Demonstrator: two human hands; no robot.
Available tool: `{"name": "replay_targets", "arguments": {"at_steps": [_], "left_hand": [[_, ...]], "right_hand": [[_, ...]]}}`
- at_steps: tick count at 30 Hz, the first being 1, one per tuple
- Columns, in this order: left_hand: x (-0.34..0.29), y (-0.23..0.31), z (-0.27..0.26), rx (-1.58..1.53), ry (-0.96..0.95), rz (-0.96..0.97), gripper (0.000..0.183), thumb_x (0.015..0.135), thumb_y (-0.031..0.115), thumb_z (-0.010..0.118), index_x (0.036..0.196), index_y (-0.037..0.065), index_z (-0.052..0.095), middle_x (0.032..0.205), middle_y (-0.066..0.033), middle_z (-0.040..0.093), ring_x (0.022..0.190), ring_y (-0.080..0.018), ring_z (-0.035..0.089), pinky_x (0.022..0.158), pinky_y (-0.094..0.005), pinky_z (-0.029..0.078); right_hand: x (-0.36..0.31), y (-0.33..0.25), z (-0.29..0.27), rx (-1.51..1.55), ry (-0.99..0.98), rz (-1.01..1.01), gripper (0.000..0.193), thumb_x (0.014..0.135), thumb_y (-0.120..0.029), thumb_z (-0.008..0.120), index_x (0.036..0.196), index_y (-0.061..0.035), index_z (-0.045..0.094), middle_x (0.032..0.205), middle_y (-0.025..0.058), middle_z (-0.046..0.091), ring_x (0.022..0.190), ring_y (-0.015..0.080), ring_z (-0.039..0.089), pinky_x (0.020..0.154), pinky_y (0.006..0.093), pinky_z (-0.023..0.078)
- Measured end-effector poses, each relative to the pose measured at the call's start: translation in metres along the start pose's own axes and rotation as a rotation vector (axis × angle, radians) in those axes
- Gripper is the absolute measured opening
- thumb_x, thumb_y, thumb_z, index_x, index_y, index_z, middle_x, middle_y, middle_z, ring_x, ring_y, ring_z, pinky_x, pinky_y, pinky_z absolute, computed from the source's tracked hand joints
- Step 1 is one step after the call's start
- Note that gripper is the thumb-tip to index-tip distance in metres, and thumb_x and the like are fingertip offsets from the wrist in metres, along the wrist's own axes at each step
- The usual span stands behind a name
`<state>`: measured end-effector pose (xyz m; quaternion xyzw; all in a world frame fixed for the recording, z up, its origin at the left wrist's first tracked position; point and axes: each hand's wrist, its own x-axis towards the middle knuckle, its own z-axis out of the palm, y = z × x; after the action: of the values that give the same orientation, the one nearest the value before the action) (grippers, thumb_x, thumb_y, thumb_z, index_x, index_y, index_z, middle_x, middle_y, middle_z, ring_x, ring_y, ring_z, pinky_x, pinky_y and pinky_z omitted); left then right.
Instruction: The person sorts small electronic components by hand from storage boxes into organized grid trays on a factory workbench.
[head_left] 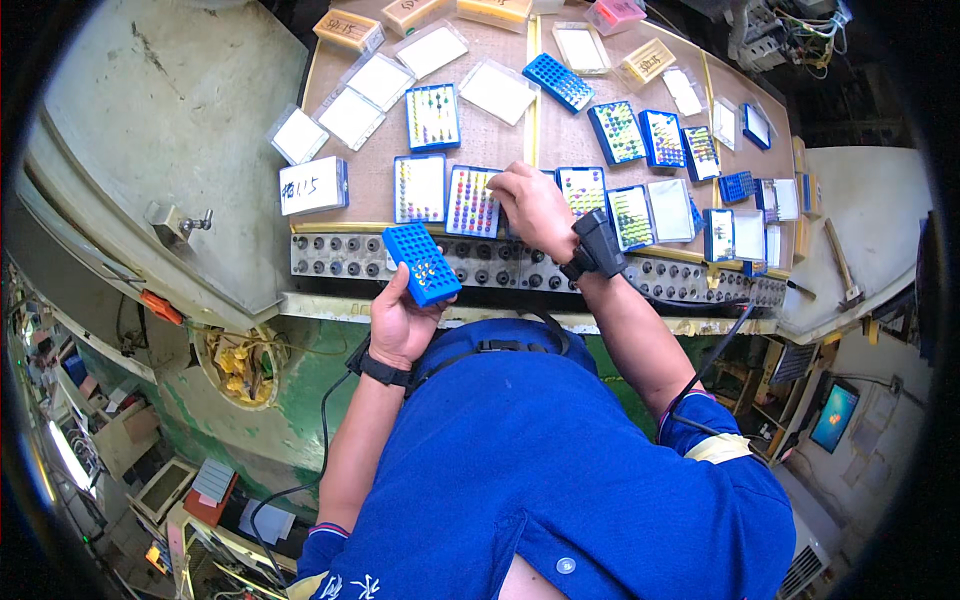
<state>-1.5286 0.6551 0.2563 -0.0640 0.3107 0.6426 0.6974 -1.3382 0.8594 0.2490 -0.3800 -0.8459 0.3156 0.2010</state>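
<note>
Brown workbench (500,50) fronted by a metal rail of round holes (345,255) carries rows of small blue-framed trays and clear-lidded boxes as a person in a blue shirt (560,450) works at its edge. At the centre, the person's left hand (400,325) holds a blue grid tray (420,262) just above the rail, thumb along its side and fingers clamped beneath its lower end; small gold-coloured pieces sit in several of its holes.

The right hand (540,205) reaches over the bench, thumb and forefinger together at the right side of a tray of coloured pieces (470,205), filled with rows of red, yellow and purple. Whether a piece is pinched between those fingertips cannot be told. Just left of that tray lies a partly filled tray (418,190), with yellow pieces along its left side, and behind them stands another blue-framed tray (432,117).

A white-topped box (313,187) marked by hand rests near the left edge, while a yellow box (348,32) sits at the far left corner. A black device (598,243) is strapped to the right wrist. At far right, a hammer (845,265) lies on a pale surface, above a lit monitor (834,415).
</note>
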Motion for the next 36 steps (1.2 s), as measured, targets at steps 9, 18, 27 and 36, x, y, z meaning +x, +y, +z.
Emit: {"name": "replay_targets", "arguments": {"at_steps": [9, 18, 27, 36], "left_hand": [[0.002, 0.000, 0.003, -0.049, 0.003, 0.054, 0.065, 0.106, 0.045, 0.059, 0.151, 0.001, 0.048, 0.141, -0.0162, 0.064, 0.114, -0.0330, 0.070, 0.089, -0.0490, 0.062], [0.001, 0.004, -0.001, -0.060, -0.049, 0.052, 0.068, 0.103, 0.041, 0.064, 0.155, 0.000, 0.045, 0.140, -0.0194, 0.063, 0.122, -0.0348, 0.067, 0.102, -0.0519, 0.056], [0.004, -0.002, -0.008, 0.013, -0.109, 0.145, 0.055, 0.102, 0.009, 0.066, 0.154, 0.011, 0.049, 0.146, -0.0122, 0.062, 0.136, -0.0300, 0.059, 0.121, -0.0490, 0.041], [0.009, -0.009, -0.008, 0.124, -0.113, 0.210, 0.037, 0.100, 0.003, 0.066, 0.136, 0.011, 0.065, 0.136, -0.0116, 0.068, 0.128, -0.0288, 0.064, 0.116, -0.0496, 0.047]], "right_hand": [[0.007, 0.003, 0.006, 0.119, 0.172, 0.070, 0.009, 0.091, -0.004, 0.072, 0.100, -0.0022, 0.073, 0.093, 0.0163, 0.072, 0.088, 0.0352, 0.071, 0.080, 0.0420, 0.057], [0.003, 0.001, 0.004, -0.066, 0.077, -0.067, 0.015, 0.093, -0.009, 0.072, 0.107, -0.0030, 0.071, 0.094, 0.0159, 0.072, 0.091, 0.0348, 0.070, 0.081, 0.0432, 0.056], [-0.039, -0.102, -0.020, 0.624, -0.207, 0.090, 0.019, 0.092, -0.013, 0.077, 0.105, 0.0010, 0.075, 0.099, 0.0166, 0.076, 0.093, 0.0305, 0.075, 0.087, 0.0400, 0.058], [-0.042, -0.091, -0.017, 0.493, -0.127, 0.141, 0.012, 0.093, -0.008, 0.076, 0.102, 0.0009, 0.074, 0.096, 0.0126, 0.076, 0.089, 0.0201, 0.072, 0.082, 0.0335, 0.057]]}}
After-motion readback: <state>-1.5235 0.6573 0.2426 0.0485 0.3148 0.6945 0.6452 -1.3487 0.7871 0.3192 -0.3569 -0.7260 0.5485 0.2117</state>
